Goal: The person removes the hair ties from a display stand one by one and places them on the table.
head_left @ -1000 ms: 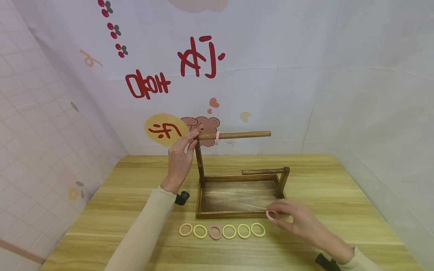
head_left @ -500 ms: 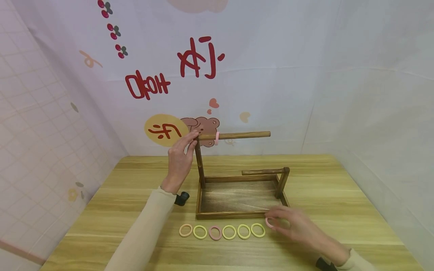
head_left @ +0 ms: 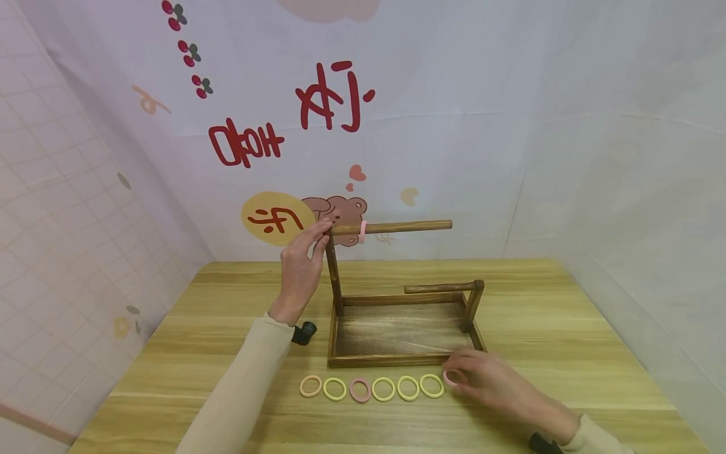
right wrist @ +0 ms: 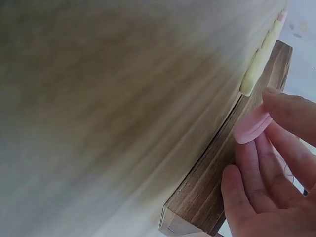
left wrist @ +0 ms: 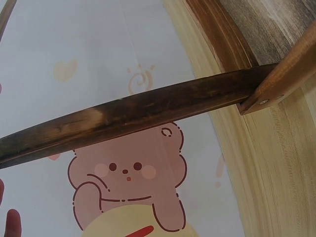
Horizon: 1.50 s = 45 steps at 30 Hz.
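Note:
My left hand point(head_left: 302, 268) holds the top corner of a brown wooden stand point(head_left: 334, 271), thumb and fingers on either side, where the tall post meets the upper rod. A pink ring point(head_left: 363, 232) hangs on that rod. Low at the tray's front right corner, my right hand point(head_left: 493, 383) pinches another pink ring point(right wrist: 253, 127) between thumb and fingers, close over the table. To its left lies a row of rings: a peach one point(head_left: 311, 395), a darker pink one point(head_left: 360, 400) and several yellow ones point(head_left: 432, 396). The left wrist view shows the post point(left wrist: 148, 108) and only bits of fingertips.
The stand's base is a shallow tray point(head_left: 386, 361). A shorter post at its right end carries a lower rod point(head_left: 439, 288) pointing left. Behind the wooden table point(head_left: 227, 353) hangs a white printed cloth point(head_left: 454, 126); more cloth closes both sides.
My right hand has moved slightly down with the pink ring, from the tray's front edge towards the right end of the ring row. My left hand stays at the post's top.

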Available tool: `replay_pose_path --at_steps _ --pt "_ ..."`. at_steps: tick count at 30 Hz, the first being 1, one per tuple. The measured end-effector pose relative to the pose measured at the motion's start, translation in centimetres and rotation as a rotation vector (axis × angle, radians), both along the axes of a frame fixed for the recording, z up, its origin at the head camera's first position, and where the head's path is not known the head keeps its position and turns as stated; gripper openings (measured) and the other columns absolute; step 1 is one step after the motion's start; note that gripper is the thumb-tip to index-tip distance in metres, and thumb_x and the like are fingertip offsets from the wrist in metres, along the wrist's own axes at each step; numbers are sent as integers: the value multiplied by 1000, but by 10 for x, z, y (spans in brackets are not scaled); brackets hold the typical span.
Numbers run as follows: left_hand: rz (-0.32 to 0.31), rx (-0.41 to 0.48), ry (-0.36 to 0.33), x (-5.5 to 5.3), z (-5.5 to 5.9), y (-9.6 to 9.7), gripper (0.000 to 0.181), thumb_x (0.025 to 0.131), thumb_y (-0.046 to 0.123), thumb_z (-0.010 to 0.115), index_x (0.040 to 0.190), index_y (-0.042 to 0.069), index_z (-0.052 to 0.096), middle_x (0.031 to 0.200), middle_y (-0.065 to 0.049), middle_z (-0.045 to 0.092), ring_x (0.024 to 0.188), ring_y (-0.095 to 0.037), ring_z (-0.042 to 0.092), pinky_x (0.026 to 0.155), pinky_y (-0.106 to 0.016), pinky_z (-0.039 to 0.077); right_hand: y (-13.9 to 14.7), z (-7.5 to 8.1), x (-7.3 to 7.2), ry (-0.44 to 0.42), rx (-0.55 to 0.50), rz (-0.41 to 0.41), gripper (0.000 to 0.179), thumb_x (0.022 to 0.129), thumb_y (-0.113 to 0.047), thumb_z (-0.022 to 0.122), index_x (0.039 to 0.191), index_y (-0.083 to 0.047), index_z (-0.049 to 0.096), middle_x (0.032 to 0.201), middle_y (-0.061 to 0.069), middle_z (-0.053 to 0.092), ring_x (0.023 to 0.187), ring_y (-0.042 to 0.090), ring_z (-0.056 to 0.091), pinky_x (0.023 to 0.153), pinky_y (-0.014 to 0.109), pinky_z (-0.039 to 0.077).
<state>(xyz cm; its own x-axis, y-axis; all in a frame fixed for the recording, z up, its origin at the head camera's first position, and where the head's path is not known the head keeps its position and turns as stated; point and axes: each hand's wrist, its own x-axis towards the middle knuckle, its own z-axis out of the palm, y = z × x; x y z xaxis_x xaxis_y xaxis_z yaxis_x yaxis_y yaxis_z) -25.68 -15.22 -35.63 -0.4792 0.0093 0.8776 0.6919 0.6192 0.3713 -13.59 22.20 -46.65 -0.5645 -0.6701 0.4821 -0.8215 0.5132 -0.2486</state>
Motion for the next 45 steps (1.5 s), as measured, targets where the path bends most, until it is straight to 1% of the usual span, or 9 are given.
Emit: replay_pose_path --at_steps 4,13,18,23,31,34,39,42,45 --pt "1 0 -1 0 0 0 29 96 1 70 125 0 73 126 -16 72 115 -34 70 98 -51 56 0 -2 -1 13 17 1 29 79 -13 90 104 -17 76 104 -10 72 93 9 68 79 29 59" --pt "7 -6 -1 0 0 0 29 96 3 71 126 1 73 127 -14 72 117 -33 69 98 -51 56 3 -6 -1 11 48 5 32 77 -12 91 106 -16 77 104 -7 72 95 14 68 78 34 59" --pt "6 1 -1 1 0 0 29 96 1 71 125 1 73 127 -14 72 116 -33 70 98 -51 56 3 -8 -2 -11 57 -3 31 78 -12 90 106 -15 77 105 -9 71 95 12 68 78 33 59" --pt "4 1 3 0 0 0 29 96 1 71 125 1 73 126 -15 73 116 -33 70 98 -51 56 2 -8 -2 -2 49 3 30 78 -12 90 104 -15 77 103 -10 71 93 9 67 78 31 59" --pt "2 1 5 0 0 0 28 96 1 71 124 1 73 126 -15 73 116 -33 70 98 -51 56 6 -5 0 -44 79 6 42 74 -15 93 112 -13 76 109 -5 71 100 18 68 83 39 59" --pt "3 -2 -1 0 1 0 29 96 2 71 125 1 73 127 -15 72 116 -33 70 98 -50 56 5 -3 1 -51 74 -5 40 75 -15 92 112 -14 76 109 -7 72 101 17 69 84 39 59" --pt "2 -6 -2 1 1 -1 29 97 2 70 126 1 73 127 -15 72 116 -33 70 98 -50 56 1 4 2 -68 45 -6 30 83 -15 87 111 -15 76 109 -9 73 100 13 69 84 37 60" --pt "0 -6 2 1 1 -1 29 97 2 70 125 1 73 127 -16 72 116 -33 70 98 -50 56 1 9 3 -112 25 -8 27 89 -19 83 114 -15 76 113 -8 73 103 14 69 85 39 60" --pt "1 -7 -1 1 1 -1 29 96 2 71 126 1 73 127 -15 72 116 -33 69 98 -50 56 1 16 3 -149 -6 -21 29 90 -20 81 119 -16 75 118 -6 73 108 18 69 88 42 59"
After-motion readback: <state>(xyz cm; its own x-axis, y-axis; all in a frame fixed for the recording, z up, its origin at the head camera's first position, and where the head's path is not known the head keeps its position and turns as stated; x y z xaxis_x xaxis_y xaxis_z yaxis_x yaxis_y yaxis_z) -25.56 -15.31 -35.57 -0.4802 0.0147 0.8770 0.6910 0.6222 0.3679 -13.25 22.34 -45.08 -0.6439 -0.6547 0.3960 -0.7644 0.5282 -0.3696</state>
